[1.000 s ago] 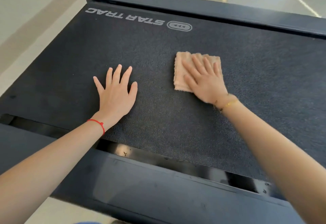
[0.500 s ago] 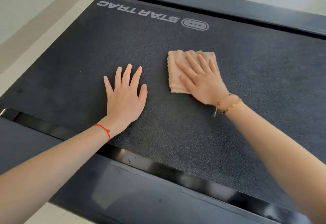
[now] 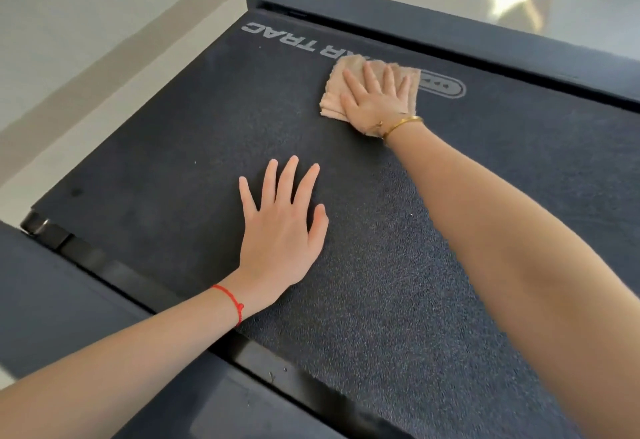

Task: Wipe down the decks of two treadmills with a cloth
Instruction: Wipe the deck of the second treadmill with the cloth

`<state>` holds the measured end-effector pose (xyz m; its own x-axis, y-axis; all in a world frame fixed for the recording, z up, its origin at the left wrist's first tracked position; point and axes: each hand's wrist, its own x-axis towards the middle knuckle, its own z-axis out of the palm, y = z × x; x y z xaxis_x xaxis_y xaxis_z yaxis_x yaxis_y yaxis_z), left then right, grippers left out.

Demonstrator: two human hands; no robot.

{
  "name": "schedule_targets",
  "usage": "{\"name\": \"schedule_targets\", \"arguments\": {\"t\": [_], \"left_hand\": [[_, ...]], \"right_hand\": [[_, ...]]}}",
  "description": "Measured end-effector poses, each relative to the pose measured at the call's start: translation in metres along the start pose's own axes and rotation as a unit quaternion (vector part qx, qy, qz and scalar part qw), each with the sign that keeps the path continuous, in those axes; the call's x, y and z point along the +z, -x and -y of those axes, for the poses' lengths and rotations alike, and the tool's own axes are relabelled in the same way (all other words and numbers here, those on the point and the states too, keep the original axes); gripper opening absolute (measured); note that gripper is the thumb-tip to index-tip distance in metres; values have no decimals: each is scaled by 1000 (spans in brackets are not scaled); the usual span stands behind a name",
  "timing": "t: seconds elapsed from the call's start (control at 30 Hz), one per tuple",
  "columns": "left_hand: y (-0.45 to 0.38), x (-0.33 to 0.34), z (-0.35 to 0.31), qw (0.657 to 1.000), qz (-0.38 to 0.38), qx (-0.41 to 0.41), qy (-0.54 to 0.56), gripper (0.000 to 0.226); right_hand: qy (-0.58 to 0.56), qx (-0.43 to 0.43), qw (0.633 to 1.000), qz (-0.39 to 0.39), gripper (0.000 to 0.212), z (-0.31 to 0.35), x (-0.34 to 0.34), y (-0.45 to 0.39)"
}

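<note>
Right hand (image 3: 375, 101), fingers flat, presses cloth (image 3: 334, 99) on belt (image 3: 381, 283); left hand (image 3: 282, 231) braces, fingers spread; overlapping strokes advised.

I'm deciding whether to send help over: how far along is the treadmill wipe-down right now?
Nothing shows as finished: the belt has no clear wiped-versus-unwiped mark. In hand: the right hand presses the folded tan cloth flat over the STAR TRAC logo near the far rail, while the left hand rests flat mid-belt. Left: the near side rail shows no wiping, and the second treadmill is out of view.
</note>
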<state>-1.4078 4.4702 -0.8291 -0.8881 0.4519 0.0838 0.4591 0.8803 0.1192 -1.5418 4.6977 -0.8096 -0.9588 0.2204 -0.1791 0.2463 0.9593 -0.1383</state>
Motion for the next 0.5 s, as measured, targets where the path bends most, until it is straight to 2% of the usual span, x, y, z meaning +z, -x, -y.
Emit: {"name": "schedule_targets", "arguments": {"t": [0.13,0.27,0.37,0.5], "left_hand": [[-1,0,0,1000,-2,-2,4,63],[0,0,1,1000,3,-1,-1,63],[1,-2,1,1000,4,-1,12,62],[2,-3,1,1000,7,-3,25,61]], "right_hand": [[16,-89,996,1,55,26,9,9],[11,-162,986,-31,54,12,19,47],[4,-136,990,-50,53,-24,19,68],[0,-6,998,-55,53,-91,12,86]]}}
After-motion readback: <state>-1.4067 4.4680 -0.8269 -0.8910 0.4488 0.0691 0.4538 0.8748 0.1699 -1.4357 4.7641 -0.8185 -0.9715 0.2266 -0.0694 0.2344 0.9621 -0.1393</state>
